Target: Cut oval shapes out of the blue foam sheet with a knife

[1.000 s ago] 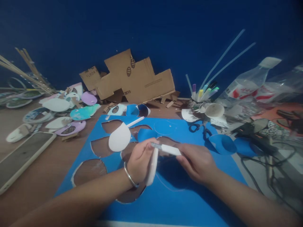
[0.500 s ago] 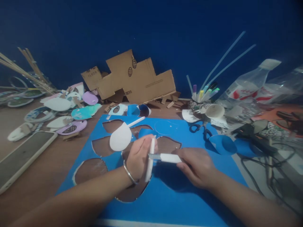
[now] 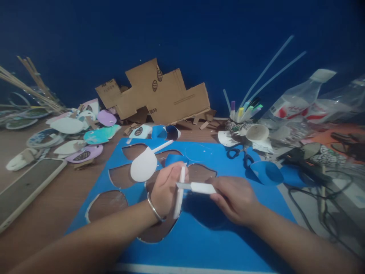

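White and thin, a flat piece (image 3: 179, 199) stands on edge in our left hand (image 3: 165, 188), which is curled closed on it. Our right hand (image 3: 236, 198) firmly grips a white-handled cutter (image 3: 202, 188), its blade (image 3: 185, 185) crossing the piece's edge, above a blue sheet (image 3: 199, 243) on the worktop (image 3: 61, 201).

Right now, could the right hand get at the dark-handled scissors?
Probably yes: the scissors lie beyond the right hand with nothing visible in between. But its grip holds a white-handled knife, which would likely need putting down first.
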The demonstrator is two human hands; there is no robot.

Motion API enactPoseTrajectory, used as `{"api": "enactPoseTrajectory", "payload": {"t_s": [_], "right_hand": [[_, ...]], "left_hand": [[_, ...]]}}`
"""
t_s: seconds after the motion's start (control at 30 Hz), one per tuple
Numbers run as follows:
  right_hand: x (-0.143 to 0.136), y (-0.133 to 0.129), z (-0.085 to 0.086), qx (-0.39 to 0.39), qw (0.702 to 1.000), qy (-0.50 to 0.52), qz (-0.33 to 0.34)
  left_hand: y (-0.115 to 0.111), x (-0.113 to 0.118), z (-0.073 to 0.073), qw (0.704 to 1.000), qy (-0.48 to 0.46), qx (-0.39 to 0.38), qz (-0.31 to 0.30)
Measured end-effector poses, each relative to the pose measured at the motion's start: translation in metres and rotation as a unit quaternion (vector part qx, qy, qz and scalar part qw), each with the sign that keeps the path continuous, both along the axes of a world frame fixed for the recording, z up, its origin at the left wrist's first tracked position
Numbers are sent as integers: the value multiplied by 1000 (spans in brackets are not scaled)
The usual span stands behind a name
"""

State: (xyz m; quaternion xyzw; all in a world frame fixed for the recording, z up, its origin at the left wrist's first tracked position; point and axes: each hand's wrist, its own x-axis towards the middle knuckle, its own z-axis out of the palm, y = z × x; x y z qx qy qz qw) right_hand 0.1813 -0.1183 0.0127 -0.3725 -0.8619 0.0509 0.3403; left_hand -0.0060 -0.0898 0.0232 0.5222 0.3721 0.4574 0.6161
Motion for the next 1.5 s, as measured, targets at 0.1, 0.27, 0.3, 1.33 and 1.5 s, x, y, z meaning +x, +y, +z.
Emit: {"api": "enactPoseTrajectory", "payload": {"t_s": [0.1, 0.27, 0.3, 1.33, 1.5], "right_hand": [[0, 0, 0, -4, 1000, -1, 0], [-2, 1, 0, -3, 1000, 4, 6], [-3, 1, 0, 2, 1000, 2, 5], [-4, 2, 4, 76, 995, -48, -53], [0, 2, 2, 81, 992, -70, -64]], "left_hand": [[0, -1, -1, 1000, -9, -9, 4], [-1, 1, 0, 1000, 10, 6, -4], [-1, 1, 1, 1000, 15, 8, -3], [-5, 4, 2, 999, -8, -36, 16], [-6, 2, -1, 997, -25, -69, 16]]}}
